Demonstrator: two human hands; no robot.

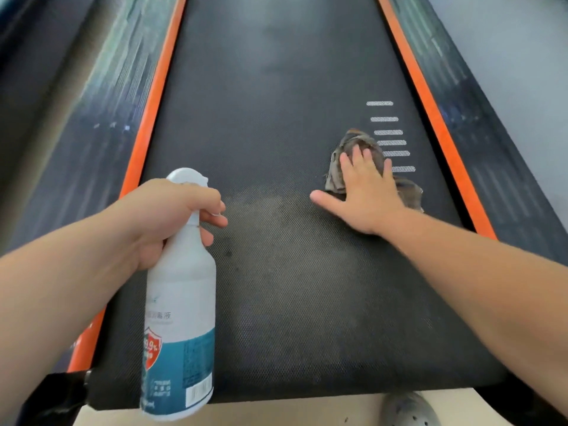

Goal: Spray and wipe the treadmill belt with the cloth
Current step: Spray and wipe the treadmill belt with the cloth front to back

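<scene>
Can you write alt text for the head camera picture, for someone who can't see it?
A person's right hand presses a crumpled cloth on a black treadmill belt, while the left hand grips a white spray bottle.

The spray bottle (pixel 181 290) has a red shield (pixel 151 348) on its label, with a number that looks like 99.9%. Above the shield is Chinese writing (pixel 159 316), too blurry to read. A barcode (pixel 199 392) sits near the bottom.

Even, soft daylight; a pale sheen on the far belt (pixel 276 41); side rails (pixel 101 96) streaked with blur; wide-angle bending at the edges; centre texture sharp.
</scene>
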